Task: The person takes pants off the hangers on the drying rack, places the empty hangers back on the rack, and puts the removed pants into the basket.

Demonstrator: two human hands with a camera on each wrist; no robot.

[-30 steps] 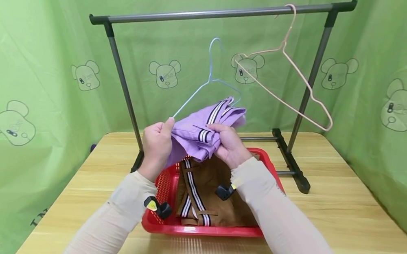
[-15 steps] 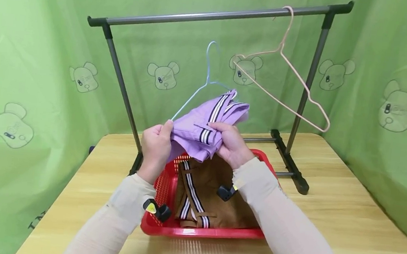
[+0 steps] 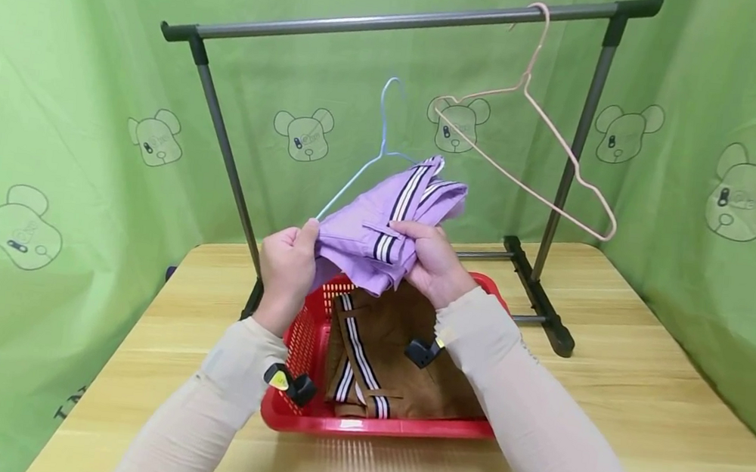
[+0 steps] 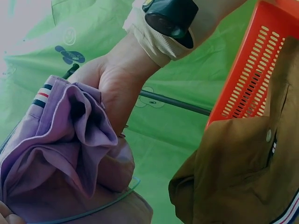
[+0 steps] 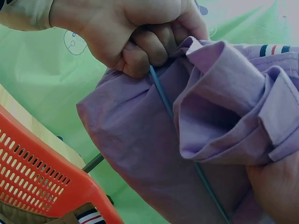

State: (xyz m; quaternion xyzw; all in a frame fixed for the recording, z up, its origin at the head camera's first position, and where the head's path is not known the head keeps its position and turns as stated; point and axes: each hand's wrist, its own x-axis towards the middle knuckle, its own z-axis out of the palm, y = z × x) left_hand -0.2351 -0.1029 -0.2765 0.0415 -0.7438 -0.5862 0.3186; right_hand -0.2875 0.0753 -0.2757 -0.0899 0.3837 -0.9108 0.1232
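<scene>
Both hands hold bunched purple pants [image 3: 368,224] above the basket; their folds hide how long the legs are. A black-and-white striped band and a belt loop show at the waist. A light blue wire hanger [image 3: 385,119] stands hook up, its lower part behind and inside the cloth. My left hand [image 3: 287,269] grips the hanger's left corner together with the cloth, fingers curled, as the right wrist view shows the hanger's bar [image 5: 163,95] leaving that fist. On the other side, my right hand [image 3: 440,265] pinches the waistband, thumb on top.
A red basket [image 3: 376,426] with folded brown pants [image 3: 412,376] in it stands on the wooden table [image 3: 613,418]. Behind is a clothes rack [image 3: 370,29], from whose bar a pink hanger [image 3: 578,172] hangs at the right. Green curtains [image 3: 43,97] surround the table.
The purple pants have shifted slightly up and right over the hanger, covering more of its right arm. The hook has drifted a little left. Both hands keep their hold.
</scene>
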